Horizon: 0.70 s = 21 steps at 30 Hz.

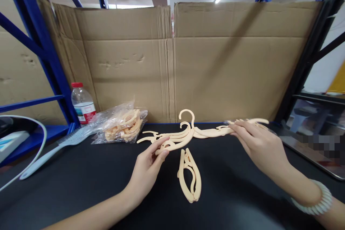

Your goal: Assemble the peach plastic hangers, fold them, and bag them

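A cream plastic folding hanger [188,137] is spread open, its hook upright at the middle. The fingers and thumb of my left hand [147,163] are closed on its left arm. At the far end of the right arm, my right hand [260,145] has its fingers pinched together on the hanger. Behind it, partly hidden, are more cream hanger parts [147,138], and I cannot tell how many hangers they belong to. A folded cream hanger [190,176] lies on the black table [113,176] between my hands, touched by neither.
At the back left is a clear bag of cream hangers [122,125], beside a red-capped bottle [83,104]. A light blue fly swatter [61,145] lies left. More cream pieces [260,121] show behind my right hand. Cardboard [129,64] walls the back; a dark flat device [318,154] lies right.
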Each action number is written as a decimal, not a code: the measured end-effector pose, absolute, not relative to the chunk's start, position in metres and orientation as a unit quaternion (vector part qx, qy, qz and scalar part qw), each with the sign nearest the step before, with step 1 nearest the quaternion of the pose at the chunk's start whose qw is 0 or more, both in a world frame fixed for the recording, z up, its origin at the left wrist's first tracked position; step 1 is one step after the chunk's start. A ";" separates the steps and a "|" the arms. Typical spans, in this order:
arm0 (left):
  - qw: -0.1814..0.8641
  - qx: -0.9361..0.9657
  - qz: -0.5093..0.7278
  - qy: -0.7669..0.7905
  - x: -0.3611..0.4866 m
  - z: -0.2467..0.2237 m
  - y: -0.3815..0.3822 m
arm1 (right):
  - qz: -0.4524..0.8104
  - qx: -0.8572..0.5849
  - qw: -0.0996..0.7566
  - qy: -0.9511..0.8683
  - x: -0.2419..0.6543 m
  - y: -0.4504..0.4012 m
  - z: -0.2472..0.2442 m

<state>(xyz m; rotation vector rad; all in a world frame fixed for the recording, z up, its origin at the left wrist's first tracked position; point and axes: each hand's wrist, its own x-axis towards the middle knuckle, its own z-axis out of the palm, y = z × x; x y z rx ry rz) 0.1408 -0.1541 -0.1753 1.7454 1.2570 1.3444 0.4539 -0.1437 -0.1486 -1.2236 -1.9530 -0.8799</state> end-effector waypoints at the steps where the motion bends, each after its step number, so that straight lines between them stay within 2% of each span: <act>1: 0.300 0.655 0.505 0.475 0.141 -0.176 -0.154 | -0.338 -0.467 0.326 -0.749 0.453 -0.144 -0.149; 4: 0.307 0.650 0.502 0.480 0.141 -0.176 -0.154 | -0.306 -0.451 0.342 -0.765 0.448 -0.145 -0.149; 10: 0.323 0.640 0.513 0.473 0.143 -0.172 -0.153 | -0.157 -0.412 0.457 -0.773 0.440 -0.146 -0.151; 16: 0.321 0.635 0.524 0.468 0.144 -0.171 -0.153 | 0.158 -0.447 0.496 -0.727 0.441 -0.136 -0.160; 21: 0.334 0.629 0.536 0.453 0.143 -0.172 -0.153 | 0.298 -0.430 0.492 -0.696 0.445 -0.128 -0.161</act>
